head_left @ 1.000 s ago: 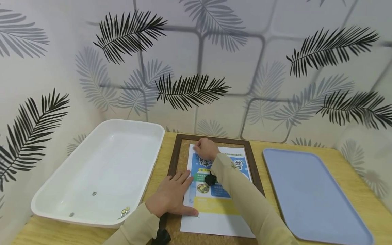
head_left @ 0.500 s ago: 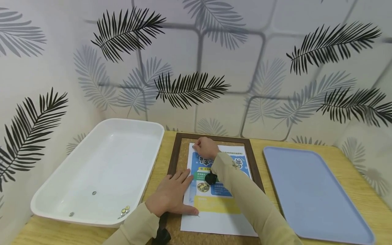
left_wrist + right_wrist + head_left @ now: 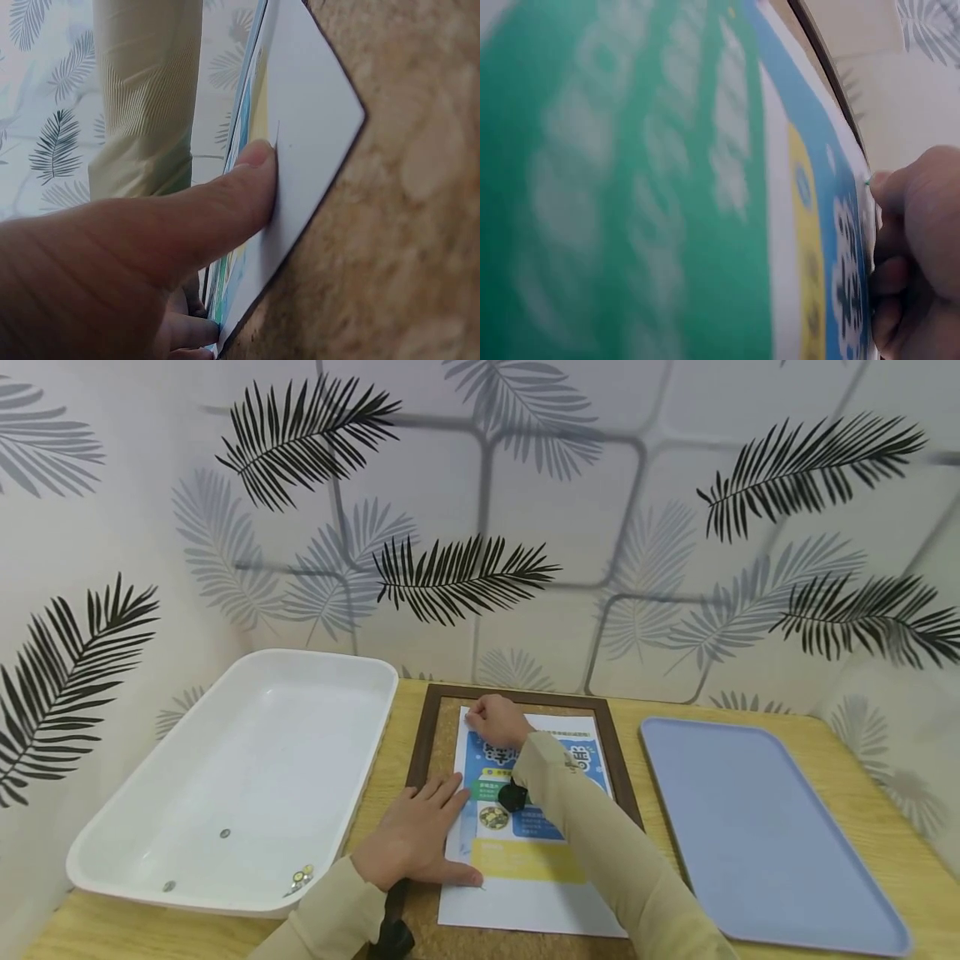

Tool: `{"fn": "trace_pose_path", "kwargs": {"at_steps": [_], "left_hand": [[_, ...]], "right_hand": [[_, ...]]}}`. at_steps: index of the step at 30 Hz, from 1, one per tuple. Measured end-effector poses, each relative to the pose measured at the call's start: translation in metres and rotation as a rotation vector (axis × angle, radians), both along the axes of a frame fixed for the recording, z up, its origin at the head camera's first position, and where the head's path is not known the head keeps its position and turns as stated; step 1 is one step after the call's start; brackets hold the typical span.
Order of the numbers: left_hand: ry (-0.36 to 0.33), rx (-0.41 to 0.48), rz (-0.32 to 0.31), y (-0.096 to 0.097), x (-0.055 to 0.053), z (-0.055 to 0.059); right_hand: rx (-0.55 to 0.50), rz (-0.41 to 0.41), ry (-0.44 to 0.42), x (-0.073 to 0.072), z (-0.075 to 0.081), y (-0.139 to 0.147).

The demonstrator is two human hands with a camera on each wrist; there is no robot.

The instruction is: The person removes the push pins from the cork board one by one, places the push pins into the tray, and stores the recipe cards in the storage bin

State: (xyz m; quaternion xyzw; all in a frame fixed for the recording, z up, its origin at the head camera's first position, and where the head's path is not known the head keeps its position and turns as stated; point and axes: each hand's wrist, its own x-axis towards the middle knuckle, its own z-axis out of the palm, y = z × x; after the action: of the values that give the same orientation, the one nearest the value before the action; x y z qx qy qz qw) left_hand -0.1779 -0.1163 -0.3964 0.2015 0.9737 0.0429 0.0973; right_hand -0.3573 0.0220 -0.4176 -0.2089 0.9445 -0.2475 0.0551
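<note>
A printed poster (image 3: 517, 902) in blue, green and yellow lies on a cork board (image 3: 450, 718) with a dark brown frame. My left hand (image 3: 416, 831) rests flat along the poster's left edge. Its fingers are spread, and the thumb presses the paper lower down, as the left wrist view shows. At the poster's far left corner, my right hand (image 3: 501, 722) has its fingers curled and its tips down on the paper. Between them peeks a tiny shiny bit of what looks like a thumbtack (image 3: 868, 181), mostly hidden. The right forearm crosses over the poster.
To the left stands a deep white tray (image 3: 262, 760) with a small cluster of gold and silver thumbtacks (image 3: 300, 877) and a couple of loose ones. A shallow blue tray (image 3: 757, 835) lies on the right. Behind the wooden table (image 3: 375, 802) rises a leaf-patterned wall (image 3: 540, 527).
Both hands hold their places on the poster, the right fingertips staying at its far left corner. Only the head view has shifted slightly.
</note>
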Motion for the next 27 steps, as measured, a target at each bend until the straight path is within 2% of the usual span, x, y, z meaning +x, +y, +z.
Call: {"fn": "trace_pose_path", "kwargs": {"at_steps": [7,12,20,27], "left_hand": [[0.012,0.014,-0.017,0.0011,0.0000,0.0025],[-0.002,0.013,-0.008,-0.0004,-0.0003,-0.0003],[-0.012,0.045,-0.021,0.0012,0.0011,-0.0004],[0.001,0.021,-0.010,-0.0011,0.0022,0.0020]], "right_hand": [[-0.053,-0.013,-0.024,0.0036,0.0048,0.0018],[-0.087,0.019,-0.068,0.0063,0.0079,0.0034],[-0.069,0.007,-0.074,0.0042,0.0031,0.0086],[-0.066,0.016,-0.081,0.0077,0.0072,0.0057]]}}
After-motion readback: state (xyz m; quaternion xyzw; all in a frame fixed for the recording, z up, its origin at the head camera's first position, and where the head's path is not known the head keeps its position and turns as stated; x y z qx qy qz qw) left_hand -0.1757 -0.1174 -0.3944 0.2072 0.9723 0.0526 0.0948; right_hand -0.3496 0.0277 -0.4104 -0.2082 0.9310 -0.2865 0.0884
